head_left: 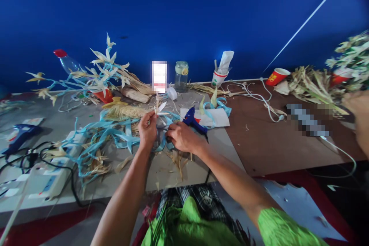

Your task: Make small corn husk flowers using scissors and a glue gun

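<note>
My left hand (147, 130) pinches a small pale flower (162, 108) made of dried husk, its petals spreading above the fingertips. Just to the right, my right hand (183, 136) is low over the table with curled fingers; what they grip is hidden. A blue glue gun (193, 120) lies right behind that hand, beside a white sheet (220, 118). Light-blue ribbon strips (125, 138) lie to the left of my left hand, and more ribbon (221, 104) curls over the sheet. Husk scraps (177, 161) are scattered on the table in front of my hands.
At the back left, a husk-flower branch (105, 77) stands in a red cup (104, 95). A lit phone (159, 77) and a jar (181, 77) stand by the blue wall. Left are a second glue gun (21, 136) and a power strip (59, 173). A co-worker's hand (357, 111) shows at right.
</note>
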`<state>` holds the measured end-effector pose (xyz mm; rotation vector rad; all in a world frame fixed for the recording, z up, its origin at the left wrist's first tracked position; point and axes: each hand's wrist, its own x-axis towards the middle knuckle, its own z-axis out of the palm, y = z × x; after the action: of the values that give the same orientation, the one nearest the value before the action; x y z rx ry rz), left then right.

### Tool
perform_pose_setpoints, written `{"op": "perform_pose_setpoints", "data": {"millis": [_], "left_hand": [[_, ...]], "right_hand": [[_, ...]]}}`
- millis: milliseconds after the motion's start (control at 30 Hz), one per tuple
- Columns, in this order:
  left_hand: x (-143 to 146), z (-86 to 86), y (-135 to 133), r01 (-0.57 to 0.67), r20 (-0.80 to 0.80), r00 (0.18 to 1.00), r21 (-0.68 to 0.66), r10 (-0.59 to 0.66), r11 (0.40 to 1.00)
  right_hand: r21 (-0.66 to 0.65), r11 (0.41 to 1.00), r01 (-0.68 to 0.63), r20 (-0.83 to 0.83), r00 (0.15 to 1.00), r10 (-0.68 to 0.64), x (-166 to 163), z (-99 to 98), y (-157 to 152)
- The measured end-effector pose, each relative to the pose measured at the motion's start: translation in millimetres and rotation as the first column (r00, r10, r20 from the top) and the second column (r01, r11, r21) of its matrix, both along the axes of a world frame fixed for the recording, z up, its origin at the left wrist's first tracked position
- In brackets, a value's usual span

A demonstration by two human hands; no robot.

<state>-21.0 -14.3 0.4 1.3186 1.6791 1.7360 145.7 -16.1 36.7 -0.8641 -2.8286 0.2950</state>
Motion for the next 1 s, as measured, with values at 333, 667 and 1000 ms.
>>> {"op": "perform_pose_setpoints", "data": {"millis": [333,667,1000], "left_hand": [[0.2,-0.7,1.7,0.026,0.086,0.996,0.052,-0.030,0.998],[3.0,3.8,-0.3,0.060,0.116,0.991,0.060,-0.067,0.996],[2.2,1.9,1.8,0.063,0.140,0.988,0.067,-0.072,0.996]], "right_hand": [[0.008,0.987,0.160,0.292,0.944,-0.155,-6.4,23.8,-18.6],[0.151,0.928,0.340,0.346,0.861,-0.372,-20.5,16.7,-24.6],[0.188,0.944,0.272,0.362,0.874,-0.324,-20.7,15.9,-5.6]]}}
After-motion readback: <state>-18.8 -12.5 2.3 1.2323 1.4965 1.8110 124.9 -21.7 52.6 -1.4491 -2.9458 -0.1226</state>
